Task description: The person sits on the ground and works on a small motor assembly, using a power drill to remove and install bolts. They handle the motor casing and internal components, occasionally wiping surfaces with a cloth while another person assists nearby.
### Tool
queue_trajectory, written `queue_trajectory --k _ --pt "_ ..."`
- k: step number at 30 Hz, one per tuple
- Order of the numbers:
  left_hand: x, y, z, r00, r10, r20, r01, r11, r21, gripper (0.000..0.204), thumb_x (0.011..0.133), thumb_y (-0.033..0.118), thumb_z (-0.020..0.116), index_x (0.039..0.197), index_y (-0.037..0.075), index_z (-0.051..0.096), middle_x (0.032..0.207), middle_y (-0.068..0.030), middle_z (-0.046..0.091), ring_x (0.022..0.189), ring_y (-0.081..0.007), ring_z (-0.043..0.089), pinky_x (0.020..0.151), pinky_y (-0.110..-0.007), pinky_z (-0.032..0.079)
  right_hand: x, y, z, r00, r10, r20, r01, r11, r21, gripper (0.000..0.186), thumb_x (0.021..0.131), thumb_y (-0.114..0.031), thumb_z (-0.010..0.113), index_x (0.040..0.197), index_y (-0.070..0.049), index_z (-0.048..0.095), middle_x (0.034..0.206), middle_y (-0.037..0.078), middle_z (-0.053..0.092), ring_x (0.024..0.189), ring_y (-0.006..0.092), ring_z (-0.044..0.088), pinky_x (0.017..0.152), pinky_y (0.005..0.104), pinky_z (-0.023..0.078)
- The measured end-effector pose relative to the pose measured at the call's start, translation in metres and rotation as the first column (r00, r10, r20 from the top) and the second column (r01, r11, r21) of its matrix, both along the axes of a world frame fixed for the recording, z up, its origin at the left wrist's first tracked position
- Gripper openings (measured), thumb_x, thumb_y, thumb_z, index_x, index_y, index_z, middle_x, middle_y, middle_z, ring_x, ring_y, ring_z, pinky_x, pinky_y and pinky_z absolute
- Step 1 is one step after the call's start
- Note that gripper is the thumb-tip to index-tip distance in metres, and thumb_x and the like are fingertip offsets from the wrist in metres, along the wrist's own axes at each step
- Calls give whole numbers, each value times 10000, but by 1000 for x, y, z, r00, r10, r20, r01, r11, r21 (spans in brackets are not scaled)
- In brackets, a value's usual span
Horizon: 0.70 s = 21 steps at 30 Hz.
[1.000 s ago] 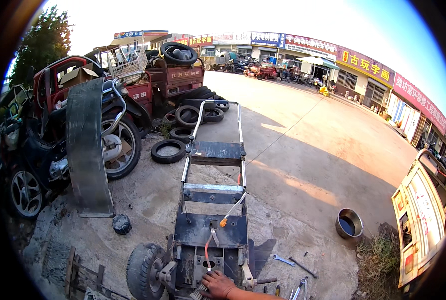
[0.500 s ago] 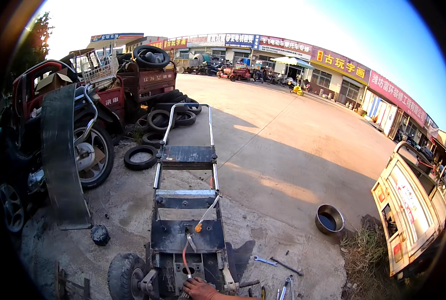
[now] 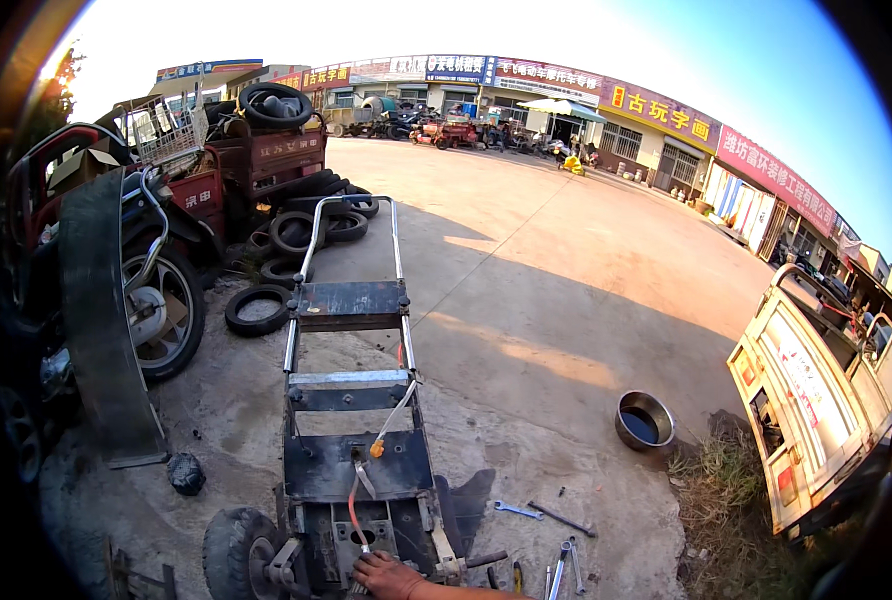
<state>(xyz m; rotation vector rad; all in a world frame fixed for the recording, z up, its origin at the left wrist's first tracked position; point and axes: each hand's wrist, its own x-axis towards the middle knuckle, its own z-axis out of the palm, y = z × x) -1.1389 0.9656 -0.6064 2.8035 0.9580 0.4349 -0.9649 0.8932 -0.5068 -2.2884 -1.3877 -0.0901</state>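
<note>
My right hand (image 3: 386,573) is at the bottom centre, fingers curled over a part at the low end of a wheeled metal frame (image 3: 338,468), beside the lower end of a red hose (image 3: 354,515); what it grips is mostly hidden. A white line (image 3: 399,405) with an orange fitting (image 3: 377,449) lies across the frame's dark plate. A black tyred wheel (image 3: 228,560) sits left of my hand. Wrenches (image 3: 516,509) and other tools lie on the ground to the right. My left hand is out of view.
Parked motorbikes (image 3: 156,335), red cargo trikes (image 3: 276,160), loose tyres (image 3: 256,328) and a leaning metal sheet (image 3: 101,330) crowd the left. A metal bowl of dark liquid (image 3: 644,427), weeds (image 3: 721,500) and a cream trike body (image 3: 801,390) are right. Shopfronts (image 3: 616,130) line the far side.
The view has swung right, so the frame and surroundings sit further left in the picture. My right hand stays at the same part of the frame.
</note>
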Motion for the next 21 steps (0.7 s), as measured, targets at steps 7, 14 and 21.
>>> queue_trajectory --k 7,14,21 --pt "8 14 -10 997 -11 -74 6 998 -60 265 787 392 754 950 187 715 823 -11 696 735 -236 661 674 -439 528 2 3 -9 1000 -22 17 22 999 -30 424 772 -480 703 961 -102 665 1018 109 641 1063 338 598 962 549 439" --pt "10 17 -17 995 -32 -93 23 996 -89 181 804 358 729 870 193 701 779 -3 686 698 -226 658 636 -432 520 5 0 -17 1000 -7 26 7 1000 -22 491 772 -499 710 1048 -95 672 1089 120 649 1119 349 586 985 557 424" --pt "10 16 -23 994 -39 -98 29 994 -107 130 821 324 703 790 199 687 734 5 676 661 -216 654 597 -425 513 1 2 -5 1000 -8 -20 7 998 -62 494 786 -505 710 1054 -93 672 1103 114 648 1143 343 576 1000 547 417"
